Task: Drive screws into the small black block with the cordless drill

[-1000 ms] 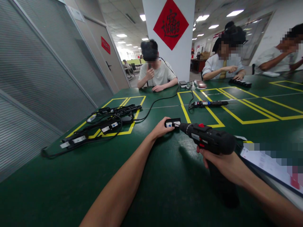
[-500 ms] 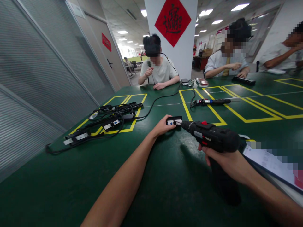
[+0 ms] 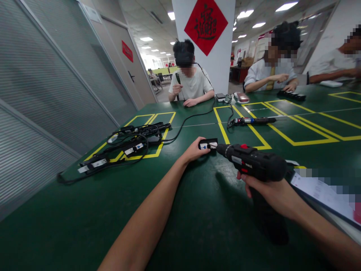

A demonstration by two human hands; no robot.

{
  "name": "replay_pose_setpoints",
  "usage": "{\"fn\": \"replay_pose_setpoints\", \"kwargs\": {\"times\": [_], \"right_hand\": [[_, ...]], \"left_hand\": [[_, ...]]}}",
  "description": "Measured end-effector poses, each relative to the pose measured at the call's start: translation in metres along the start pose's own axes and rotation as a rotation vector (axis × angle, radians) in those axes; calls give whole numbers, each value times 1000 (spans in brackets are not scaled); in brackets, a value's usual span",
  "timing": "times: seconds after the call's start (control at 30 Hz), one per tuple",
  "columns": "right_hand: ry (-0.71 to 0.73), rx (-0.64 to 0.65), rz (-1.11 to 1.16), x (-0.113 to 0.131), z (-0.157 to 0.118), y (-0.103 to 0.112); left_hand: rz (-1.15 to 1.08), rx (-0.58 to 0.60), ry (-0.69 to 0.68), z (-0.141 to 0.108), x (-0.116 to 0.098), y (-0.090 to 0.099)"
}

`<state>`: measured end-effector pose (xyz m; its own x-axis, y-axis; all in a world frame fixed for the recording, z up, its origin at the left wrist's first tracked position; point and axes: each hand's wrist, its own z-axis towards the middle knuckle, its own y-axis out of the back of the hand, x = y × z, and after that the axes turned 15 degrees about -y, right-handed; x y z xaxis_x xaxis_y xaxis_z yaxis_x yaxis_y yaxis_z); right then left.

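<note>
My left hand (image 3: 195, 149) is closed on a small black box-shaped part (image 3: 212, 140) with a white inside, down at the green table. A black cordless drill (image 3: 254, 161) with red details lies level in my right hand (image 3: 262, 185), whose fingers wrap round its grip. The drill's chuck points left, and its thin bit reaches the black part beside my left fingers. Whether the bit touches a screw is too small to make out.
Black power strips and cables (image 3: 132, 141) lie on the table (image 3: 70, 218) at the left. A pen-shaped electric screwdriver (image 3: 254, 121) lies beyond the drill. At the right is a tablet-like screen (image 3: 324, 195). Several people sit across the table; one holds a screwdriver (image 3: 180, 84).
Both my hands, the drill and the black part hold almost the same place. The person at the far right has lowered an arm; the view has shifted slightly.
</note>
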<state>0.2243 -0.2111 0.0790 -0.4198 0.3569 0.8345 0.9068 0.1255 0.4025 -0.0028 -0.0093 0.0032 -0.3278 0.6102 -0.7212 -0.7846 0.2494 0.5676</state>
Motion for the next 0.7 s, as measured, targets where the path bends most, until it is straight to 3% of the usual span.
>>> {"fn": "replay_pose_setpoints", "kwargs": {"times": [0.7], "right_hand": [[-43,-56,-106,0,-1,3]], "left_hand": [[-81,-1,-55,0,8,-2]]}}
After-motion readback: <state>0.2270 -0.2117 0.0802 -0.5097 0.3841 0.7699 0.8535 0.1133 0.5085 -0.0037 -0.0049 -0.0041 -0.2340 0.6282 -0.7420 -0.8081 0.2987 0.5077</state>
